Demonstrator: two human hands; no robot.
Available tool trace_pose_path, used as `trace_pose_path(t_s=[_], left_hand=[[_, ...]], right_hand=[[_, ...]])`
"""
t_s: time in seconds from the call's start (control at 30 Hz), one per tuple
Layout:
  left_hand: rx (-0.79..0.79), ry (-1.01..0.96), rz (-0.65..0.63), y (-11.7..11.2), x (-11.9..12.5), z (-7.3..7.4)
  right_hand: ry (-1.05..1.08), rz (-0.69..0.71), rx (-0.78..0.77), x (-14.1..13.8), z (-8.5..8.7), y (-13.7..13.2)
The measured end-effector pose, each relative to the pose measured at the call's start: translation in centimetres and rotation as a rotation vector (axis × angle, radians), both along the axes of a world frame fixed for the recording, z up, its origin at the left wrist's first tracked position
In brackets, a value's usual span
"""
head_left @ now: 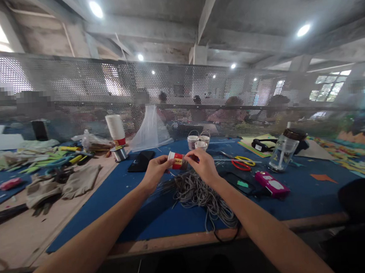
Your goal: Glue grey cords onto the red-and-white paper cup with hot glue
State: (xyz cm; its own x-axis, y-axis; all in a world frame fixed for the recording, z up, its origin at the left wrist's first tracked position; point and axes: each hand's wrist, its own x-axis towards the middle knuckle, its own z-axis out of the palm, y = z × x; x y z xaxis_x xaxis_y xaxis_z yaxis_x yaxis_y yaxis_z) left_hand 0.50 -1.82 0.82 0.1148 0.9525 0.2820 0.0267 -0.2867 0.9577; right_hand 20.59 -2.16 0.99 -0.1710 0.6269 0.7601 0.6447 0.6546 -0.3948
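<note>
One red paper cup [178, 161]: held on its side between the two hands, above the tabletop [92, 224] and over the far end of the grey cord heap; thin-looking, so a hard squeeze could dent it.
Left hand [160, 166], grip: thumb and fingers closed on the cup near its white end; too light a pinch could let the cup roll, too firm a one could crease the wall.
Right hand [202, 162], grip: fingertips drawn together at the cup's other end; whether they pinch cup, cord or something finer cannot be told. A sideways pull here could twist the cup out of the left grip.
Grey cord heap [200, 193]: loose, tangled loops beneath the right hand and forearm, some reaching the front edge; a wrist could snag one and drag the lot.
Three white cups [198, 141], with thin loops: standing just beyond the hands; a forward knock could tip them.
Scissors [243, 163], red and yellow handles: lying to the right of the right hand; an elbow sweep could shift them.
Glass vessel [282, 153], dark lid: farther right, near paper sheets [257, 142]; if toppled, any liquid inside could wet them.
</note>
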Motion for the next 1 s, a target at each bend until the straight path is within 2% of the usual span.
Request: trace_pose_path(t_s=[1.0], left_hand=[[0.014, 0.060, -0.059, 0.06, 0.01, -0.02]], right_hand=[[-0.008, 0.001, 0.037, 0.27, 0.01, 0.14]])
